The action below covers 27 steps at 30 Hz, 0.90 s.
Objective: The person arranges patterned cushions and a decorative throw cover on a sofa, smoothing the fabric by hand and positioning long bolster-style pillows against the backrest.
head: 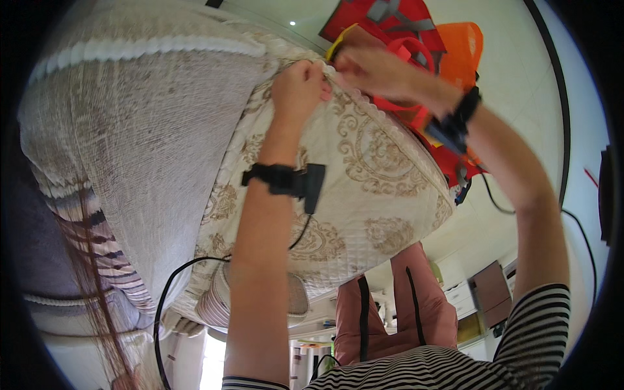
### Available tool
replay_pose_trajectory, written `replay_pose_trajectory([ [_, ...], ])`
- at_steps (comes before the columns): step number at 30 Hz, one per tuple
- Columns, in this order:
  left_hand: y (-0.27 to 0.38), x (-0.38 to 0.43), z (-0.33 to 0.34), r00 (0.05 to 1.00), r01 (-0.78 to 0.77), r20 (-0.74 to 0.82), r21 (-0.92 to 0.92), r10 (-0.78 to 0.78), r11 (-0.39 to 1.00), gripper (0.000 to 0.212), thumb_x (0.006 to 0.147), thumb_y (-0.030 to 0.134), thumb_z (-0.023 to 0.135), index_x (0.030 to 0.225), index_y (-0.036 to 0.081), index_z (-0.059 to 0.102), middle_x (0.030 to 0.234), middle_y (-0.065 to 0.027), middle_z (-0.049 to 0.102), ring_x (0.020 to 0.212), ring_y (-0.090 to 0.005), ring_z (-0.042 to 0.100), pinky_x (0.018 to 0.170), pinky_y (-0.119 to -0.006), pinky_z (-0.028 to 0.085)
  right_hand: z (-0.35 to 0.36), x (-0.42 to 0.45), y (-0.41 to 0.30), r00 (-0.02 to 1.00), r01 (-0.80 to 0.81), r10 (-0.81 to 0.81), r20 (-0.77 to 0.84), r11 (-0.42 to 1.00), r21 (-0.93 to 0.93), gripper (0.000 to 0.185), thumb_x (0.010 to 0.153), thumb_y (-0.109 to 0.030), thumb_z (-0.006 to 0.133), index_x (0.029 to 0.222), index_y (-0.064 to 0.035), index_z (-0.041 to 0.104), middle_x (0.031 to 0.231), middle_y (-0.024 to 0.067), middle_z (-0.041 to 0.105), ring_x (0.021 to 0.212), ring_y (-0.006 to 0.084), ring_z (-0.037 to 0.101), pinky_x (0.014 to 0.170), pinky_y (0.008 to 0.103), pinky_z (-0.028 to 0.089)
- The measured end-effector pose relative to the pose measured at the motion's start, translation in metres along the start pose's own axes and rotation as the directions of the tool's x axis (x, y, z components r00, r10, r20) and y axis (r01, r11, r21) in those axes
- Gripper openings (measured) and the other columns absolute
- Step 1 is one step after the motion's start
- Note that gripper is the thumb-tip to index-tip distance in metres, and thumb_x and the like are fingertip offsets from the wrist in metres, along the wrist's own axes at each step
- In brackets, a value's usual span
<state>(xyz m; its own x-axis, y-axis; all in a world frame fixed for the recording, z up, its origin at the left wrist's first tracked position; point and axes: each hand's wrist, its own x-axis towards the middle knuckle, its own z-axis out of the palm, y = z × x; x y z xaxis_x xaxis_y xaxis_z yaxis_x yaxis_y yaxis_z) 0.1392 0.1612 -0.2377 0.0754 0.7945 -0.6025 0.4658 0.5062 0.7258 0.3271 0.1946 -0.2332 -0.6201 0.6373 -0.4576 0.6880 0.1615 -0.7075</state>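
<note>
A quilted cream cover with brown scroll patterns (385, 156) lies spread before me, its scalloped edge running along the right side. My left hand (298, 90) is closed on the cover near its upper corner, fingers curled at the edge. My right hand (363, 70), blurred, is just to the right at the same edge, beside a yellow-rimmed bag; whether it grips anything cannot be told. A grey-beige textured cover with a white fluffy trim (161, 107) lies to the left of the quilted one. Both wrists wear black straps with a small device and a cable.
Red bags with grey bands (390, 19) and an orange bag (463, 48) stand on the pale floor beyond the right edge. A striped cloth (107, 248) hangs at the lower left. Black cables trail from both wrists. Brown and white cabinets (490, 292) are at the lower right.
</note>
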Motion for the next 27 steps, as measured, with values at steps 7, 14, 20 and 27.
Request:
replay_pose_trajectory([
  [7,0.057,-0.039,-0.055,0.707,-0.560,0.341,0.805,0.620,0.195,0.027,0.083,0.004,0.053,0.110,0.005,0.056,0.117,-0.0091,0.058,0.112,-0.0234,0.054,0.092,-0.034,0.046,0.084,-0.215,-0.009,0.793,-0.321,0.275,-0.544,0.947,0.011,0.033,0.085,-0.032,0.060,0.104,-0.0050,0.057,0.097,0.0110,0.060,0.095,0.0295,0.055,0.081,0.0390,0.042],
  [14,0.054,-0.006,-0.058,0.688,-0.367,0.566,0.811,0.453,-0.455,0.032,0.082,0.010,0.054,0.113,0.002,0.054,0.121,-0.0096,0.055,0.121,-0.0238,0.047,0.110,-0.042,0.028,0.128,-0.276,0.002,0.596,-0.505,0.512,-0.618,0.838,0.207,0.031,0.083,-0.034,0.062,0.092,-0.0051,0.057,0.089,0.0083,0.057,0.090,0.0281,0.052,0.079,0.0380,0.038],
  [20,0.100,0.011,-0.054,0.915,-0.303,0.400,0.766,0.051,-0.567,0.031,0.081,0.015,0.057,0.112,0.011,0.059,0.114,-0.0088,0.061,0.111,-0.0253,0.054,0.104,-0.054,0.030,0.167,-0.311,0.019,0.502,-0.555,0.590,-0.632,0.781,0.287,0.033,0.080,-0.034,0.067,0.078,-0.0039,0.055,0.078,0.0095,0.051,0.080,0.0284,0.051,0.068,0.0385,0.039],
  [27,0.104,0.023,-0.066,0.940,-0.302,0.339,0.888,0.048,-0.347,0.021,0.081,0.013,0.058,0.100,0.012,0.064,0.097,-0.0095,0.066,0.093,-0.0298,0.062,0.085,-0.044,0.046,0.158,-0.325,0.028,0.456,-0.455,0.583,-0.673,0.802,0.387,0.037,0.076,-0.034,0.072,0.067,-0.0043,0.053,0.061,0.0112,0.050,0.054,0.0293,0.050,0.050,0.0371,0.039],
])
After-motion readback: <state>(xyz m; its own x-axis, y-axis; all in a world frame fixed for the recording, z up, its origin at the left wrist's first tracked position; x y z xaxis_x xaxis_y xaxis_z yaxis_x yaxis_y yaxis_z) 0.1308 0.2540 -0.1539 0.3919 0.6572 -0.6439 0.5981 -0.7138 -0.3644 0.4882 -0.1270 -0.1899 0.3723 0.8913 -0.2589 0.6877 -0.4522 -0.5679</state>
